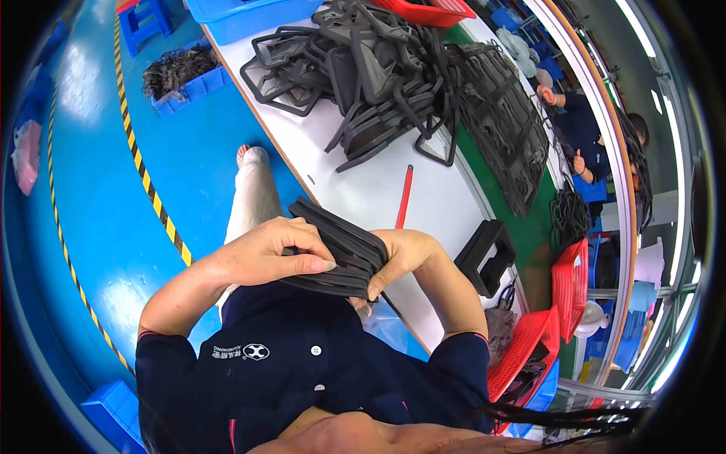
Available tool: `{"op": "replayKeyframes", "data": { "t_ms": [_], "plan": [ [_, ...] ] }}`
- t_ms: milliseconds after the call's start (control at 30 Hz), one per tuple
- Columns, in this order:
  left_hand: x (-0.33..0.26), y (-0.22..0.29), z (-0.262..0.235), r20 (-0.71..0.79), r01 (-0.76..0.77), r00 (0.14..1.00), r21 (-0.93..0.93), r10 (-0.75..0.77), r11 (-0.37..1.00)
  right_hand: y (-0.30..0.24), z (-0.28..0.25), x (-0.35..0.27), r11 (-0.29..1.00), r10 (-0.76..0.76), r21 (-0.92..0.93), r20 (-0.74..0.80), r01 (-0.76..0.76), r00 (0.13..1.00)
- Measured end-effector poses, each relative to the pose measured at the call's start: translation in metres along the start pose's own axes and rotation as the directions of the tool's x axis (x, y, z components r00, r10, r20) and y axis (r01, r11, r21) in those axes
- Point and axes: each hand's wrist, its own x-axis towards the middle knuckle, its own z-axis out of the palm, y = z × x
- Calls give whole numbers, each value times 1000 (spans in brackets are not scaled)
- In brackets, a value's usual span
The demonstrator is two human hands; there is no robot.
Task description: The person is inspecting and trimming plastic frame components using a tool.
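Observation:
In front of my body I hold a stack of black, rounded-corner plastic or rubber frames (346,240), lying against one another and tilted. My left hand (283,248) is closed at the stack's left side, its thumb laid across the frames and its other fingers bent over the edge. At the right end my right hand (399,257) grips the stack, thumb in front and fingers partly hidden behind. Beyond my hands a red stick-like tool (406,197) lies on the white tabletop (446,204). A large heap of similar black frames (378,68) covers the table's far part.
Stacked black frames (510,125) lie on the green strip to the right. A black part (488,257) rests near my right elbow, with red baskets (522,356) below it. Blue bins (193,85) stand on the left floor. Another person (586,140) works across the table.

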Motion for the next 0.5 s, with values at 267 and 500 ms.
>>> {"op": "replayKeyframes", "data": {
  "t_ms": [267,500],
  "plan": [
    [2,1,-6,93,33,995,-134,-21,990,3,0,-3,1000,2,-9,-25,-2,1000],
    [3,0,-2,60,20,998,-102,-14,995,6,0,-3,1000,-1,20,-35,2,999]
  ]
}}
